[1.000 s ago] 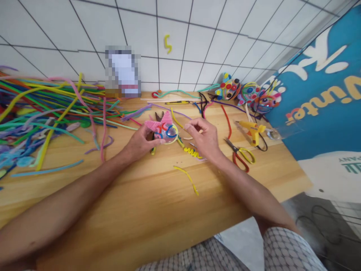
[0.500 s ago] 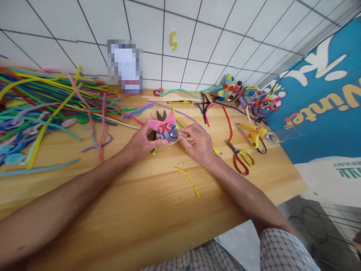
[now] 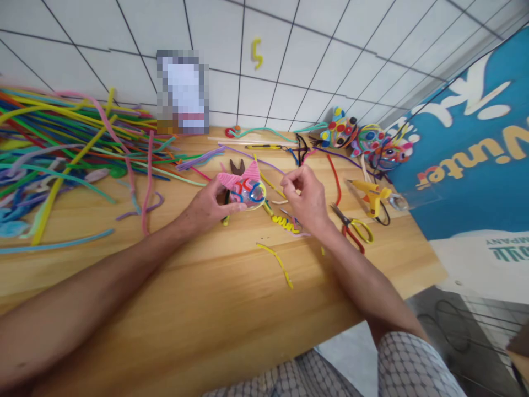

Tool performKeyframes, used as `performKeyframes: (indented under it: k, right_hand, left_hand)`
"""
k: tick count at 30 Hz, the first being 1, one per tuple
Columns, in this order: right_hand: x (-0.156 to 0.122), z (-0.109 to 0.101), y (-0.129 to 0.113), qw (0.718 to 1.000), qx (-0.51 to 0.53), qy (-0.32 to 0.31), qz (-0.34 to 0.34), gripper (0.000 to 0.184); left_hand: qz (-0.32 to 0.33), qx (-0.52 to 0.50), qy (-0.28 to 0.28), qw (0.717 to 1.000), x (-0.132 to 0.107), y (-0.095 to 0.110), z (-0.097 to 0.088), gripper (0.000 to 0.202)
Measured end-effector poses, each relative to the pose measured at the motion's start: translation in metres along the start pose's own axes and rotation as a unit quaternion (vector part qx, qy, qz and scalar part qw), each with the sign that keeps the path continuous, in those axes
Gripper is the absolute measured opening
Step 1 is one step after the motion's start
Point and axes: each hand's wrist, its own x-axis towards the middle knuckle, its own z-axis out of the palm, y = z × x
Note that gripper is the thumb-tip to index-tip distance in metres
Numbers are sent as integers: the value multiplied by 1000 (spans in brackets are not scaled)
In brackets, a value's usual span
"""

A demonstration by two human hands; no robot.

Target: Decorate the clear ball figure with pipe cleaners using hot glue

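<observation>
My left hand (image 3: 208,207) is closed around the side of a clear rounded craft piece (image 3: 255,193) with two pink pipe-cleaner triangles on top and red and blue curls on its front. My right hand (image 3: 306,198), apart from the piece and to its right, has its fingers pinched together; whatever may be between them is too small to make out. Below that hand lies a coiled yellow pipe cleaner (image 3: 284,223). A short yellow pipe-cleaner strip (image 3: 278,263) rests nearer the front. Dark plier jaws (image 3: 237,166) show behind the craft piece, their handles mostly hidden.
A pile of pipe cleaners (image 3: 74,132) covers the left of the wooden table (image 3: 185,309). To the right are scissors (image 3: 350,223) and a yellow glue gun (image 3: 372,197). Decorated craft pieces (image 3: 339,131) stand at the back right, near a yellow cutter knife (image 3: 263,147).
My right hand has drawn away from the craft piece, up and to the right, uncovering the coiled yellow pipe cleaner. My left hand keeps holding the piece in nearly the same place.
</observation>
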Motion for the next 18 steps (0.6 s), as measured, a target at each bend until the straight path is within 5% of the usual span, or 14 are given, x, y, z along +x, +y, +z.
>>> performKeyframes:
  k: [8,18]
  right_hand:
    - [-8,-23,0,997,67,-15,36,14]
    - [-20,-9,14,982,-107,-113,-104,29]
  left_hand:
    - [-3,17,3,1000,0,0,0,56]
    - [9,28,0,1000,1,-3,-2,54]
